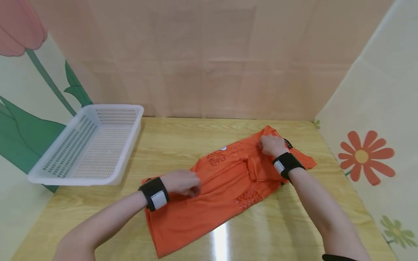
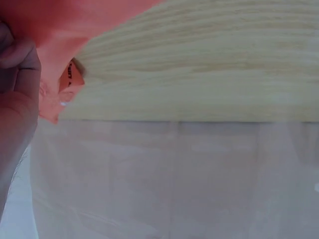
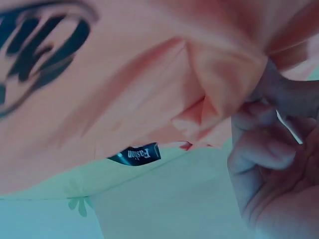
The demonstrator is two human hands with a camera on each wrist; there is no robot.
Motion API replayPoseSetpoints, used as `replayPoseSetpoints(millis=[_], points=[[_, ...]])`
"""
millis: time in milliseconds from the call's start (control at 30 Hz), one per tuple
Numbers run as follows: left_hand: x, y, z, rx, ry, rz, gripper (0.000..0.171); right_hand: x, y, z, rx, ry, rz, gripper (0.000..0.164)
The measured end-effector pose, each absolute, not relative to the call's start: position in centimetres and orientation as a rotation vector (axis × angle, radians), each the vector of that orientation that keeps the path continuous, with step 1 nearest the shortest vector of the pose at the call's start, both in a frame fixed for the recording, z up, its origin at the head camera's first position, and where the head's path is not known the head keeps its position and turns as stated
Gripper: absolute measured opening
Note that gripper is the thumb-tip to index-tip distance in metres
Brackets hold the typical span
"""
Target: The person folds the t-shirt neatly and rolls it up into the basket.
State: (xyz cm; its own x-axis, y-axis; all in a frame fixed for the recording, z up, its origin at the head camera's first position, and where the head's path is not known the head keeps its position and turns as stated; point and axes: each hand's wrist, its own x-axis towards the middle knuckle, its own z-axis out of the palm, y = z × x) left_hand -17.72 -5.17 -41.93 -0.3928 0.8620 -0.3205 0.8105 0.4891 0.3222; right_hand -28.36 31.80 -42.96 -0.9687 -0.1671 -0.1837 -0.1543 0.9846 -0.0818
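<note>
Of your two hands, the left hand (image 1: 181, 182) has curled fingers set against the cloth; you cannot tell from these views whether they pinch it. Your right hand (image 1: 273, 145), farther forward, pinches a gathered fold between thumb and fingers.

Under both hands lies an orange garment (image 1: 209, 214), stretched diagonally across the counter (image 1: 169, 145). One end spreads below and nearer to you than your left hand; the other runs beneath your right hand to a pointed corner beyond it on the right. Between the hands, a folded-over section lies just beside your right hand, and patches of darker red pattern show near both long edges. By your right hand, the close view gives a dark printed oval (image 3: 42, 55) and a small dark label (image 3: 137, 155) reading "Fashion".

Each wrist wears a black band with a pale patch. To the left of your left hand and farther off, apart from the garment, stands a white perforated basket (image 1: 73, 181). Past both hands rises a pinkish-beige backdrop (image 1: 202, 61); on the wall to your right hand's right is a red flower (image 1: 361, 156).
</note>
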Motion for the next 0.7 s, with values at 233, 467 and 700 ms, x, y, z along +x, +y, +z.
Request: replayPoseSetpoints(millis=[233,467,700], points=[[-17.1,-4.5,-42.2,1.387,2.236,0.193,0.021,-30.1,29.6,-44.3,-0.252,3.08,-0.078,0.028],[-16.5,-3.4,-42.2,1.404,2.225,0.216,0.019,-32.2,28.0,-45.0,-0.25,3.129,-0.051,0.029],[-15.6,-1.6,-42.8,1.485,2.206,0.238,0.019,-33.4,26.6,-45.1,-0.251,3.136,-0.074,0.027]])
